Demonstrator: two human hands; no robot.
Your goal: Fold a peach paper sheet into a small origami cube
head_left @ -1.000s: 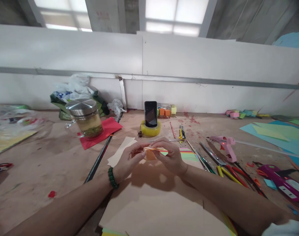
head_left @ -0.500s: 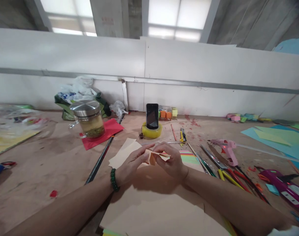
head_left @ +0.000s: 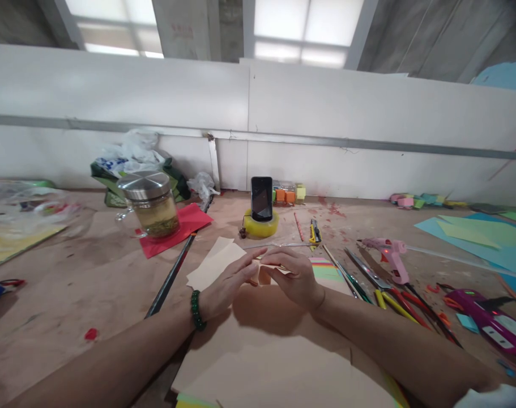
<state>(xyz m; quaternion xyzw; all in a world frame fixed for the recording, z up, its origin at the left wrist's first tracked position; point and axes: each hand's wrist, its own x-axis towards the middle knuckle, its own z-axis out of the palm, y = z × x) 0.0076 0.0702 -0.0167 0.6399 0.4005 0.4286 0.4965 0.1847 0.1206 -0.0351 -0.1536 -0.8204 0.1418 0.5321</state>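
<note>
Between my two hands is a small folded piece of peach paper (head_left: 264,276), with an open fold facing me. My left hand (head_left: 227,286), with a green bead bracelet on its wrist, grips the paper's left side between thumb and fingers. My right hand (head_left: 298,280) pinches its right side, the fingers bent over the top edge. Parts of the paper are hidden behind the fingers. Both hands are just above a stack of large peach sheets (head_left: 261,362). Loose cream paper pieces (head_left: 213,262) lie behind my left hand, and coloured sheets (head_left: 328,271) lie beyond my right.
A glass mug of tea (head_left: 149,209) stands on red paper (head_left: 193,221) at left. A phone (head_left: 261,198) leans in a yellow tape roll (head_left: 261,228). Scissors (head_left: 370,269), a pink glue gun (head_left: 393,258), a yellow cutter (head_left: 315,231) and a purple tool (head_left: 487,320) lie at right.
My right fingers have come down flatter over the folded paper, covering more of its right side. The left hand stays about where it was on the paper.
</note>
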